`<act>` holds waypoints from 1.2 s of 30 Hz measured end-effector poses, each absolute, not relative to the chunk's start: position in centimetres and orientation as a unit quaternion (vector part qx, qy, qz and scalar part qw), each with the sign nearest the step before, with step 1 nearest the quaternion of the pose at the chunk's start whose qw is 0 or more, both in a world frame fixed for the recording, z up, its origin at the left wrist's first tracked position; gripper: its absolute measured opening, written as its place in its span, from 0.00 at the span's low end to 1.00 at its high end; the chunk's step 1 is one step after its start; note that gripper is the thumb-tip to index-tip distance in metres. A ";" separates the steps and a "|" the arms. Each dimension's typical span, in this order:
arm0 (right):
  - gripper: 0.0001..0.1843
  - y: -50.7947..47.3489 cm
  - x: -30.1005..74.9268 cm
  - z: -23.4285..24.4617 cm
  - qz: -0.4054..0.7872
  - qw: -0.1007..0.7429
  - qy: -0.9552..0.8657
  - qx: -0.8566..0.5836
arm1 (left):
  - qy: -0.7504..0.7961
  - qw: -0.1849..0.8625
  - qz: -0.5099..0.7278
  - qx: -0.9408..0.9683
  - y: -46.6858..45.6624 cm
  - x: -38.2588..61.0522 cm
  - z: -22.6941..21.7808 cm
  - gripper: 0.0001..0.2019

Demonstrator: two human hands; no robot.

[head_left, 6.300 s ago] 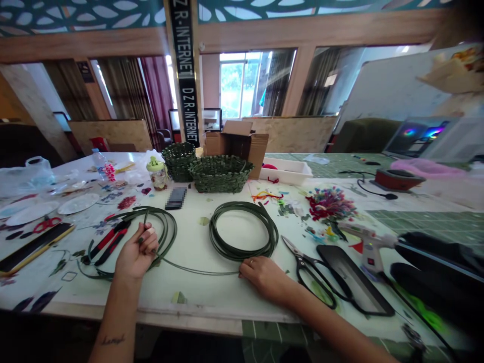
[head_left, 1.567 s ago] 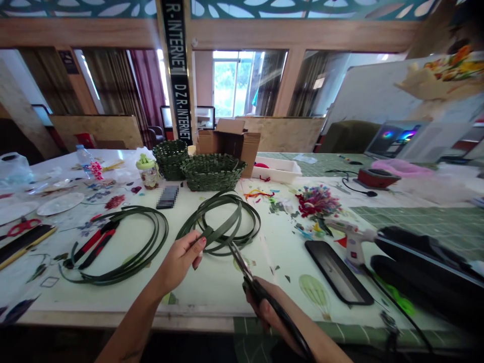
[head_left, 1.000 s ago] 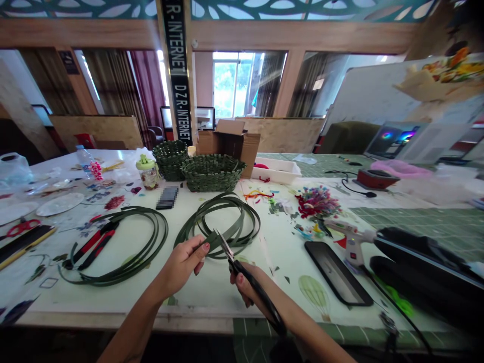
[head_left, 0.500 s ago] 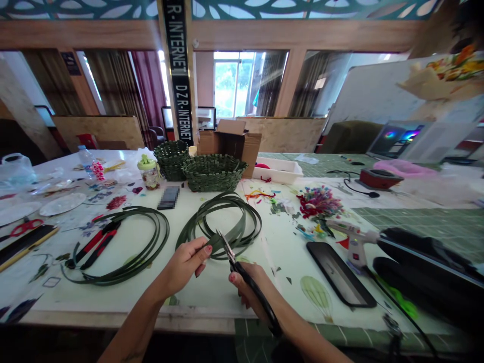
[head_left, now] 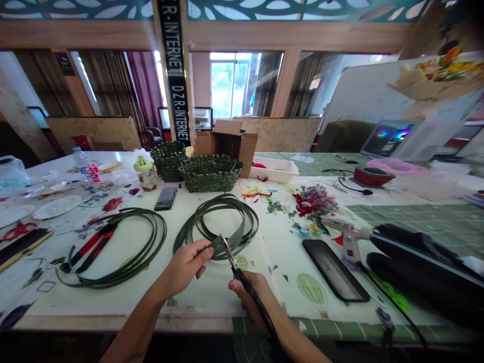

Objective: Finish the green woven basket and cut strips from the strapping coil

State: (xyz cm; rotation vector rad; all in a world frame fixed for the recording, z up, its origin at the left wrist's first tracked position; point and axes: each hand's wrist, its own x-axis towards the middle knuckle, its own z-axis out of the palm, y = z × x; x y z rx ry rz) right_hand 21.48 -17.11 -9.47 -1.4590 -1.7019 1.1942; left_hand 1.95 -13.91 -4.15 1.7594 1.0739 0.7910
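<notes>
My left hand point(head_left: 191, 262) pinches the end of a flat dark green strip point(head_left: 236, 237) between thumb and fingers. That strip belongs to a loose coil point(head_left: 180, 234) lying on the table just beyond. In my right hand point(head_left: 251, 295) is a pair of black-handled scissors point(head_left: 240, 275), its fingers wrapped round the handles. The blades point away from me and lie at the strip, right beside my left fingertips. Whether they have cut into it I cannot tell. A second green coil point(head_left: 161, 237) rests to the left, with red-and-black pliers point(head_left: 96, 247) inside it.
Two woven green baskets point(head_left: 212, 174) stand behind the coil, before a cardboard box point(head_left: 245, 151). On the right are a glue gun point(head_left: 351, 239), a black-rimmed tray point(head_left: 336, 272) and a colourful bundle point(head_left: 313, 199). Red-handled scissors point(head_left: 18, 231) lie far left.
The view has shifted slightly, so most things sit a little further left. My hands keep nearly the same pose, with the scissor blades still at the green strip.
</notes>
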 end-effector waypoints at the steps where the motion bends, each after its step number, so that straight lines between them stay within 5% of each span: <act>1: 0.31 -17.2 21.4 -9.7 0.438 0.294 -0.637 -0.562 | 0.435 0.450 0.319 0.712 -13.9 2.0 -4.1 0.17; 7: 0.31 -17.5 24.1 -8.9 0.386 0.311 -0.682 -0.538 | 0.445 0.436 0.327 0.710 -14.2 1.5 -4.1 0.16; 10: 0.30 -16.9 28.2 -7.9 0.270 0.324 -0.643 -0.639 | 0.449 0.419 0.304 0.728 -14.6 1.1 -4.2 0.16; 14: 0.26 -15.1 33.2 -8.1 0.077 0.191 -0.567 -0.797 | 0.459 0.371 0.279 0.758 -15.1 1.1 -4.4 0.17; 19: 0.22 -14.1 34.5 -10.0 0.004 0.068 -0.563 -0.824 | 0.477 0.323 0.267 0.773 -15.3 1.5 -4.9 0.16; 23: 0.18 -14.5 32.8 -10.4 -0.099 0.089 -0.617 -0.776 | 0.484 0.302 0.380 0.728 -15.2 0.7 -5.0 0.15; 29: 0.23 -15.1 27.7 -10.5 -0.135 0.276 -0.759 -0.575 | 0.485 0.332 0.551 0.592 -16.0 -2.8 -1.7 0.13; 36: 0.39 -11.3 22.8 -9.7 -0.056 0.171 -0.876 -0.447 | 0.485 0.295 0.684 0.459 -17.8 -8.1 4.1 0.15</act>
